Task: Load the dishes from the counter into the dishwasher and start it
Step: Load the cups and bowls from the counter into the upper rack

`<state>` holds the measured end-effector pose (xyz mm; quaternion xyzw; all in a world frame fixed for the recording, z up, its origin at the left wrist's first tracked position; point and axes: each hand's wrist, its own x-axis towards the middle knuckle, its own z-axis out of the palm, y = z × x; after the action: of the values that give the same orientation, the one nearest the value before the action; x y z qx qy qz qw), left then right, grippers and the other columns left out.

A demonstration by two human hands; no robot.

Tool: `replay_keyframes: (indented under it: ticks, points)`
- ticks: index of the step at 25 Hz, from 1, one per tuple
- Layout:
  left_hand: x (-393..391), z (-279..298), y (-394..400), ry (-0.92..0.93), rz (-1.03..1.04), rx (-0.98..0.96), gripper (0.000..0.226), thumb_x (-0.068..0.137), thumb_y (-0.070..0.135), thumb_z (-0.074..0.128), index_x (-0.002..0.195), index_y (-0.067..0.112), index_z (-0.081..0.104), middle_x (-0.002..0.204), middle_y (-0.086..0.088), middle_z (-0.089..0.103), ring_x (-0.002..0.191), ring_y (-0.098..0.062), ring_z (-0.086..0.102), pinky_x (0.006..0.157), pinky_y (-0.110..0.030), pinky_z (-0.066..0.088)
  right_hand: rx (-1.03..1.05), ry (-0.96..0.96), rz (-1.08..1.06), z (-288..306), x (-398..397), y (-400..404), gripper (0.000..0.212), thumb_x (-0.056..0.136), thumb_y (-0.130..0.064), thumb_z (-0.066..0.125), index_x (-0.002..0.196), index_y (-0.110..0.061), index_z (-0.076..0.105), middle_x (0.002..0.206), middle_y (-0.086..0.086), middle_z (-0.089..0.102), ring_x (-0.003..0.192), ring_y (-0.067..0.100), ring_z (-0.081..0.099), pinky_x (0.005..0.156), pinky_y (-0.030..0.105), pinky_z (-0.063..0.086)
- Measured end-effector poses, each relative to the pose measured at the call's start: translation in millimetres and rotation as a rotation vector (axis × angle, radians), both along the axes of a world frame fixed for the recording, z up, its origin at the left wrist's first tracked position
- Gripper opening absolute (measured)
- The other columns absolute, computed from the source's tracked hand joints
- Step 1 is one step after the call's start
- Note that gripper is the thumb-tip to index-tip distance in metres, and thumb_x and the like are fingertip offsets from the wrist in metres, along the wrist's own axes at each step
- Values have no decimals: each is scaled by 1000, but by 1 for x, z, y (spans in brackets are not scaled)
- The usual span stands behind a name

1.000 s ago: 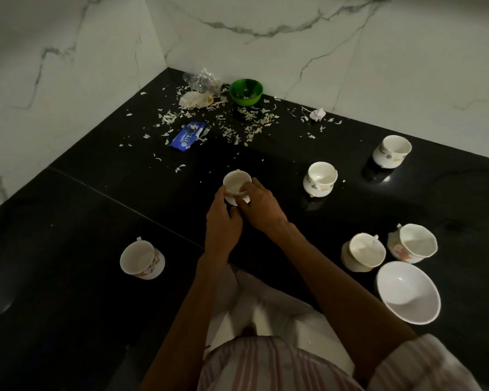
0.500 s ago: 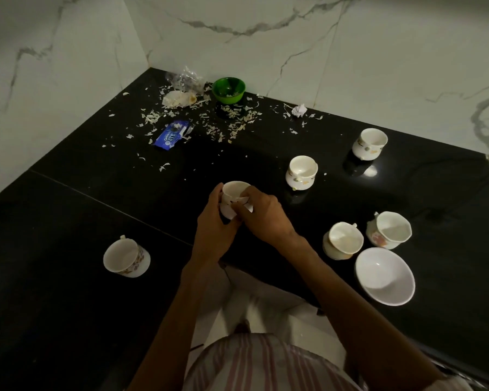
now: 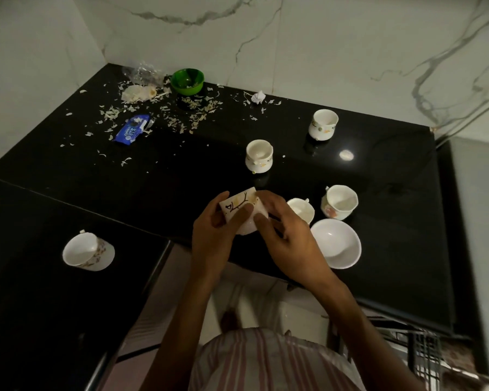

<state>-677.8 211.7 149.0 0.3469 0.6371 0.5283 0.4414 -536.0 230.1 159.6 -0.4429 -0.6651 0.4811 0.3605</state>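
Both hands hold one white cup (image 3: 242, 211) at frame centre, lifted off the black counter (image 3: 181, 170) and tipped so its branch-patterned side faces the camera. Left hand (image 3: 212, 238): fingers curled round the cup's left side and underside. Right hand (image 3: 283, 235): fingers wrapped over its right side, thumb across the front. Just right of the hands, touching or nearly so, sits a second cup (image 3: 302, 210); beside it a floral cup (image 3: 340, 202) and, below these, a white bowl (image 3: 336, 244). Further up: one cup (image 3: 259, 156) above the hands, another (image 3: 323, 124) toward upper right. A tilted cup (image 3: 87, 252) lies well apart at left. Upper left corner: green bowl (image 3: 187, 81), blue snack wrapper (image 3: 132, 131), scattered peelings. A dark wire rack (image 3: 424, 354), possibly the dishwasher's, shows at lower right; nothing can be made out in it. Judgement: loading is at an early stage. One cup in hand, five cups and the bowls still on the counter, machine not started.
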Motion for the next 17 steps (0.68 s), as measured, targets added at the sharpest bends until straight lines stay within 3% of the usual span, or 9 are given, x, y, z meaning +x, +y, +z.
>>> replay_keyframes:
  ticks: [4,9,12,14,17]
  points:
    - [33,18,-9,-74,-21,27,22,80,39,63,103,37,64,89,21,70,86,4,69,63,-18,54,-23,28,-59,5,30,-23,55,90,-20,69,139,-29,45,124,-22,58,114,-2,58,89,15,50]
    - [74,25,-25,-103,-44,-29,26,77,51,57,100,42,64,106,11,68,96,-10,69,66,-21,57,41,-34,-154,-1,60,-47,70,82,-34,76,140,-41,38,133,-25,49,124,-1,51,97,15,47]
    - [98,27,-33,-165,-32,-99,15,78,51,59,84,45,72,95,10,74,90,-12,71,69,-29,58,175,-83,-188,-4,76,-58,76,80,-45,72,145,-32,34,137,-36,36,130,-3,43,103,32,49]
    - [114,27,-39,-223,-24,-158,17,83,48,59,77,43,74,85,13,75,86,-11,72,73,-34,58,277,-127,-214,-7,88,-64,77,80,-46,69,145,-23,35,142,-28,34,133,-1,40,103,35,49]
    - [127,24,-50,-269,-45,-194,20,83,50,58,89,36,71,93,6,76,91,-15,72,79,-37,58,323,-166,-253,-13,101,-73,76,81,-40,73,144,-15,38,147,-3,40,137,11,41,104,40,48]
